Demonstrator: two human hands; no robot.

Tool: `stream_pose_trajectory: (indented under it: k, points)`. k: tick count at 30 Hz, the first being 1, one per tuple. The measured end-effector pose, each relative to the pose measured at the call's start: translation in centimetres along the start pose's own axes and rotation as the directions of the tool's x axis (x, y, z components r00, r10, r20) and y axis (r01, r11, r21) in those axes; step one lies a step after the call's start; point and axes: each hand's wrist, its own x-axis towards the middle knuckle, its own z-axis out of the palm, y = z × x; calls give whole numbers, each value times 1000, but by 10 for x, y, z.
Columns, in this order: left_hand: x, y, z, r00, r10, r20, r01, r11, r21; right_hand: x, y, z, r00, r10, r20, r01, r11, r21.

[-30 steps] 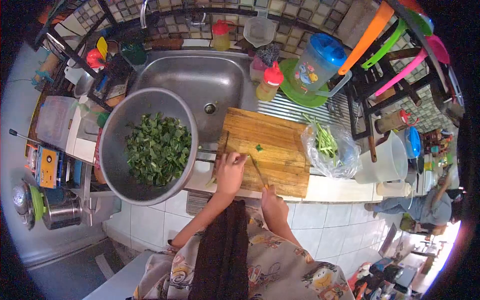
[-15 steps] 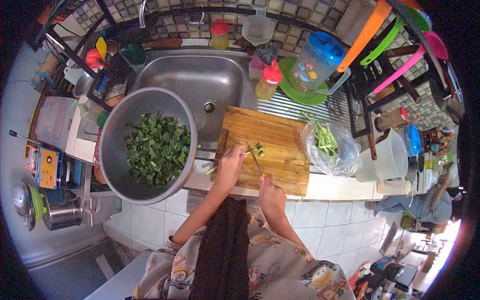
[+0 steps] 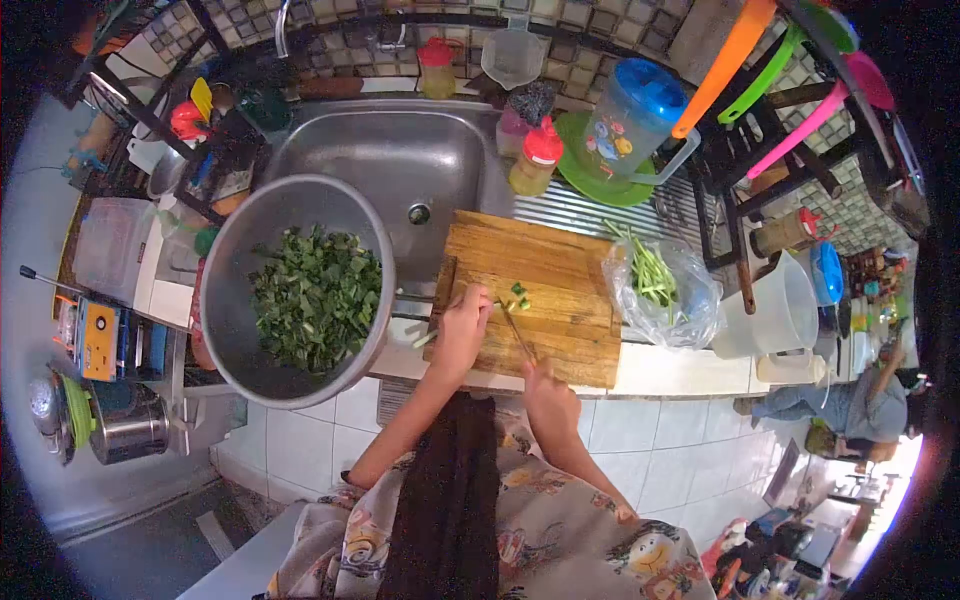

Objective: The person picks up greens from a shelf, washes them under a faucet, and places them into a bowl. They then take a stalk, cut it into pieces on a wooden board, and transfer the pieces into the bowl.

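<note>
My right hand point(image 3: 550, 400) is closed round the handle of a knife point(image 3: 520, 335), its blade slanting up and left over the wooden cutting board point(image 3: 570, 270). At the board's left part, my left hand point(image 3: 464, 328) is closed on green stems point(image 3: 425, 340), whose pale ends stick out at its left. The blade tip lies close to my left fingertips. A few cut green pieces point(image 3: 519, 297) rest just beyond the blade. Left of the board, a large grey basin point(image 3: 225, 310) holds chopped leaves point(image 3: 318, 300). Long green stems point(image 3: 652, 270) lie in a clear plastic bag point(image 3: 695, 300) at the right.
Behind the basin and board is a steel sink point(image 3: 390, 150). A red-capped bottle point(image 3: 535, 165) and a blue-lidded jug point(image 3: 630, 125) on a green plate point(image 3: 590, 185) stand behind the board. Another person point(image 3: 865, 410) is at the far right.
The knife and my right hand have shifted slightly down and right. The blade now lies a little lower beside the cut pieces. My left hand stays nearly in place.
</note>
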Motion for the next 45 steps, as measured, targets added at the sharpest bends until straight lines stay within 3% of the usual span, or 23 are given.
stream_pose_trajectory:
  k: [5, 8, 11, 13, 29, 31, 34, 37, 41, 43, 45]
  points:
    - [-2, -1, 0, 999, -22, 35, 22, 1000, 6, 6, 2, -4, 1000, 4, -4, -4, 1000, 12]
    - [-4, 7, -5, 999, 45, 7, -46, 995, 92, 6, -2, -3, 999, -26, -41, 27, 999, 34]
    - [-2, 6, -8, 998, -40, 54, 39, 999, 31, 3, -7, -3, 999, -25, -21, 26, 999, 25]
    - [-2, 4, -10, 994, -96, 44, 100, 989, -106, 2, -9, -4, 999, -33, -4, 33, 999, 20]
    - [2, 4, -12, 995, -101, 25, 103, 991, -82, -6, -5, -1, 998, -47, -36, 47, 999, -11]
    - [1, 2, -11, 997, -80, 17, 81, 994, -79, -8, 3, -5, 999, -52, 0, 51, 982, -181]
    - [1, -4, -9, 999, -14, 48, 18, 997, -79, 6, 17, 2, 981, -134, -140, 121, 988, -98]
    - [4, -7, -7, 990, 46, 136, -47, 999, 2, 9, 15, -13, 978, -114, -177, 99, 991, -92]
    - [13, 1, -4, 989, 48, 141, -59, 995, 76, 3, 17, -26, 969, -93, -229, 83, 995, -50]
    - [20, 10, -5, 972, 201, 125, -221, 959, 176, -1, 20, -29, 972, -38, -234, 20, 997, -77]
    - [26, 19, -3, 957, 221, 187, -261, 937, 230, -2, 27, -26, 966, -20, -258, 2, 998, -70]
